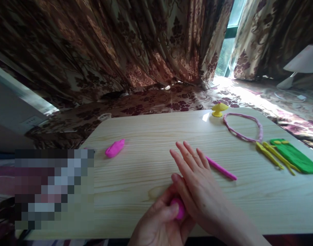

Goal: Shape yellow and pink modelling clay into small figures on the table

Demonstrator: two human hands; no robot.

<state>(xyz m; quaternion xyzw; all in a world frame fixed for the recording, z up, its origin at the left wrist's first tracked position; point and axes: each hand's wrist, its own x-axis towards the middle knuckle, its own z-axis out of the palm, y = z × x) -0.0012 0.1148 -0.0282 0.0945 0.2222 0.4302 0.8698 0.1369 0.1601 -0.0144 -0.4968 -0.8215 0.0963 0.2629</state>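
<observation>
A ball of bright pink modelling clay (179, 209) sits in my left hand (160, 218), its thumb pressed on the side of the ball. My right hand (197, 181) lies flat across the left one with its fingers stretched out and slightly apart; its palm side is hidden, and whether it touches the ball I cannot tell. Just beyond the right hand, a pink clay roll (221, 168) rests slantwise on the table. Further left is a pink clay lump (114, 148) with a tapered end.
The pale wooden table (136, 126) carries a yellow clay piece on a foot (219, 109), a braided pink loop (229, 131), two yellow clay strands (271, 156) and a flat green clay piece (297, 159). A white lamp (303, 60) stands behind at right. A blurred patch covers the lower left.
</observation>
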